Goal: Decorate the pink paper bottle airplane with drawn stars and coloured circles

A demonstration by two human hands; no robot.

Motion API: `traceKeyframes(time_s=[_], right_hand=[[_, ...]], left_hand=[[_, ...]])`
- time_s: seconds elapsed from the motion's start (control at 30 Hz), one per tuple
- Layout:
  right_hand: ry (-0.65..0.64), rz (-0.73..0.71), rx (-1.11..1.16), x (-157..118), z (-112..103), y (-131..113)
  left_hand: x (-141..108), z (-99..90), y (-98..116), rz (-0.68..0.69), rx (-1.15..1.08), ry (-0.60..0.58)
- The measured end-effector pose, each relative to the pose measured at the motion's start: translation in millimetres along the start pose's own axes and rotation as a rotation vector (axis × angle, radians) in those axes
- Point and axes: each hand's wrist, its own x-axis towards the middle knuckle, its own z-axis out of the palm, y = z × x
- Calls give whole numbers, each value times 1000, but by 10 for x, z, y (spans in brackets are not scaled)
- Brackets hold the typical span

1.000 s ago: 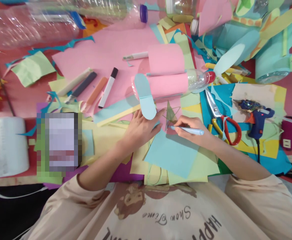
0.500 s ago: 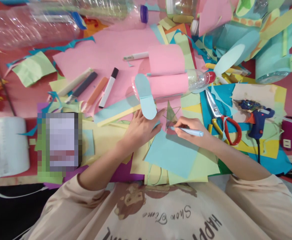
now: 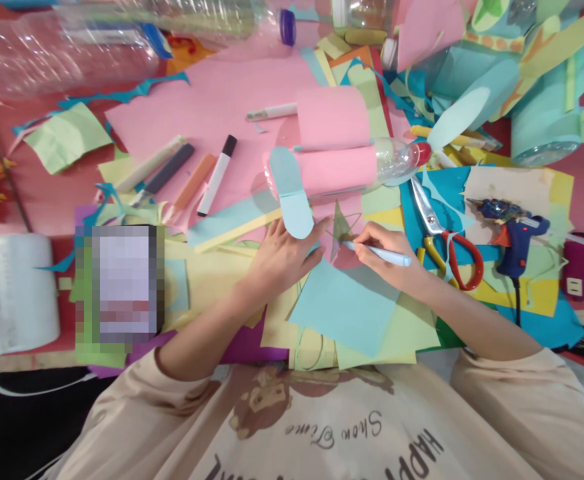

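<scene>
My right hand (image 3: pixel 383 248) grips a light blue pen (image 3: pixel 389 256), its tip on a star outline (image 3: pixel 343 223) drawn on pink paper. Part of the star is coloured dark green. My left hand (image 3: pixel 286 252) lies flat with fingers spread, pressing on the paper left of the star. Just beyond my fingers is a plastic bottle (image 3: pixel 395 159) on its side, wrapped in pink paper, with a red cap and a light blue paper strip (image 3: pixel 292 193) at its base end. A light blue sheet (image 3: pixel 345 307) lies below my hands.
Scissors (image 3: pixel 445 237) with red and yellow handles and a blue glue gun (image 3: pixel 519 247) lie to the right. Several markers (image 3: pixel 217 177) are at left, near a blurred-out device (image 3: pixel 125 280). Clear bottles (image 3: pixel 62 53) lie along the back; paper scraps cover much of the table.
My right hand and the pen have shifted slightly right and up over the star. The left hand stays in place.
</scene>
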Motion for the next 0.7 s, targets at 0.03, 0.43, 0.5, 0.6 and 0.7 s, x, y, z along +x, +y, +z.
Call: traceKeyframes(time_s=[0.03, 0.43, 0.5, 0.6, 0.7], right_hand=[[-12, 2, 0, -1, -2, 0], [75, 149, 199, 33, -42, 22], [151, 158, 235, 48, -87, -14], [220, 146, 218, 76, -190, -52], [177, 142, 176, 104, -293, -35]], left_hand=[[0, -1, 0, 0, -3, -3], [-4, 3, -31, 50, 21, 41], [-6, 4, -41, 62, 25, 72], [-6, -15, -44, 82, -2, 92], [2, -46, -33, 90, -23, 85]])
